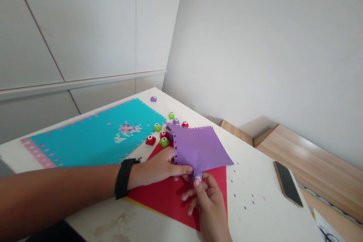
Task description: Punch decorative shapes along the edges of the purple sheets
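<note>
A purple paper sheet [198, 145] with small holes along its left and far edges is held above a red sheet [170, 204]. My left hand [167, 166] pinches its near left corner, thumb on top. At the paper's near edge sits a purple punch [197, 175], gripped by my right hand [205, 196] with the thumb on its top. Whether the punch is pressed down cannot be told. Just beyond my left hand are several small punches, among them a red one [150, 140] and a green one [164, 142].
A blue sheet [85, 143] with punched edges and a pile of paper bits [127, 130] lies at the left over pink paper. A lone purple punch [153, 99] stands near the table's far corner. A phone [287, 183] lies at the right. Purple bits dot the white table [255, 181].
</note>
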### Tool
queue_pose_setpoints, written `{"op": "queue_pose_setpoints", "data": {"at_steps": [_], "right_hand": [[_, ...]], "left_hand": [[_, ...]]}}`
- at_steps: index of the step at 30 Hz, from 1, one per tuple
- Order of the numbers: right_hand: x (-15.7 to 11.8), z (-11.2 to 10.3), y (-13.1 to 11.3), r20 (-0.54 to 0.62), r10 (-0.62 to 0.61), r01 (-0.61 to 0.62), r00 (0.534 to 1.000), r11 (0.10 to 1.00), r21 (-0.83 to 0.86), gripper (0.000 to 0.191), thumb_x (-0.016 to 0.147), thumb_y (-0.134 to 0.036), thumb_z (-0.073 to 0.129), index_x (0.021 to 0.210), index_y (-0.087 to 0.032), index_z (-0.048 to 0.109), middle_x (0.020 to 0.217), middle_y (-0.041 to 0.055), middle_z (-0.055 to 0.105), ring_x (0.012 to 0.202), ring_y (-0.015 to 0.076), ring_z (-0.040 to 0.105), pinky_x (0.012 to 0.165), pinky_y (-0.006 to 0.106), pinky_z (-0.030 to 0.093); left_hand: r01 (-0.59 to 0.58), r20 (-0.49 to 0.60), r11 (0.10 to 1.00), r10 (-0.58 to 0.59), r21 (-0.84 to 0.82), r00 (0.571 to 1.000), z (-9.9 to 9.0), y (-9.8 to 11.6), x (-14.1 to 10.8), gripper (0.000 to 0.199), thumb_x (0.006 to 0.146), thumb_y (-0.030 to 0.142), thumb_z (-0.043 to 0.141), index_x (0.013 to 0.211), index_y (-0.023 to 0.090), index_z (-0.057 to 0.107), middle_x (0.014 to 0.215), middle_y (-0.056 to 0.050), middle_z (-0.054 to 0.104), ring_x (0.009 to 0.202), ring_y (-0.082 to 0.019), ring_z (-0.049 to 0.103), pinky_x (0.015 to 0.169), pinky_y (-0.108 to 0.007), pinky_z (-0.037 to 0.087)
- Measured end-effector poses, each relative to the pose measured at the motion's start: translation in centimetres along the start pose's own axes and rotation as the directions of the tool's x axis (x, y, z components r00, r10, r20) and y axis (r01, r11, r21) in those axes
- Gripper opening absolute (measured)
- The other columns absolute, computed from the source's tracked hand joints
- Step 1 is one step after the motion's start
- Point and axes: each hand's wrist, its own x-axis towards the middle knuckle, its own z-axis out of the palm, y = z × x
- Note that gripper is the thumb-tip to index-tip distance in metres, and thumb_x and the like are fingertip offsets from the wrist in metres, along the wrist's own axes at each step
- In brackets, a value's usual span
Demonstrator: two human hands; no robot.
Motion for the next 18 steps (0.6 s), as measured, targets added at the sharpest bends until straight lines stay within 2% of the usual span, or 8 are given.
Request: {"op": "queue_pose_setpoints", "data": {"at_steps": [4, 7, 10, 15, 18], "right_hand": [[-0.11, -0.15, 0.01, -0.001, -0.028, 0.028, 1.000, 0.999, 0.029, 0.037, 0.088, -0.047, 0.077, 0.102, -0.018, 0.058, 0.080, 0.0051, 0.073, 0.058, 0.0120, 0.064, 0.040, 0.014, 0.043], [-0.21, -0.24, -0.06, 0.016, -0.030, 0.029, 0.999, 0.999, 0.028, 0.038, 0.086, -0.043, 0.080, 0.105, -0.018, 0.060, 0.079, 0.0039, 0.071, 0.059, 0.0124, 0.064, 0.040, 0.016, 0.044], [-0.22, -0.20, -0.22, 0.030, -0.014, 0.013, 0.999, 0.999, 0.044, 0.037, 0.085, -0.042, 0.081, 0.105, -0.018, 0.061, 0.085, 0.0057, 0.072, 0.061, 0.0123, 0.064, 0.041, 0.016, 0.045], [-0.13, -0.07, -0.38, -0.016, 0.013, -0.011, 1.000, 0.994, 0.108, 0.039, 0.083, -0.045, 0.083, 0.101, -0.018, 0.060, 0.073, 0.0036, 0.071, 0.053, 0.0101, 0.060, 0.040, 0.014, 0.040], [-0.16, -0.06, -0.36, -0.001, 0.004, -0.004, 1.000, 0.995, 0.100, 0.040, 0.082, -0.044, 0.083, 0.101, -0.018, 0.060, 0.071, 0.0032, 0.070, 0.054, 0.0106, 0.060, 0.039, 0.014, 0.039]], "left_hand": [[0.089, 0.027, 0.995, -0.088, -0.040, 0.996, 0.00, 0.31, -0.07, 0.035, 0.081, 0.052, 0.078, 0.090, 0.017, 0.074, 0.078, -0.003, 0.071, 0.068, -0.016, 0.063, 0.060, -0.024, 0.049], [0.128, 0.026, 0.990, -0.127, -0.064, 0.992, -0.04, 0.52, -0.16, 0.036, 0.079, 0.052, 0.079, 0.089, 0.017, 0.074, 0.075, -0.003, 0.069, 0.067, -0.016, 0.062, 0.059, -0.023, 0.049], [0.134, 0.043, 0.988, -0.130, -0.084, 0.991, -0.02, 0.52, -0.21, 0.036, 0.079, 0.052, 0.079, 0.089, 0.017, 0.075, 0.074, -0.003, 0.069, 0.065, -0.015, 0.061, 0.058, -0.022, 0.048], [0.142, 0.029, 0.986, -0.140, -0.083, 0.990, -0.03, 0.46, -0.21, 0.035, 0.081, 0.051, 0.079, 0.090, 0.018, 0.076, 0.075, -0.003, 0.071, 0.066, -0.014, 0.063, 0.058, -0.022, 0.048], [0.121, 0.012, 0.990, -0.120, -0.069, 0.993, -0.09, 0.43, -0.25, 0.034, 0.082, 0.051, 0.079, 0.091, 0.018, 0.076, 0.076, -0.003, 0.071, 0.069, -0.015, 0.064, 0.060, -0.022, 0.049]]}}
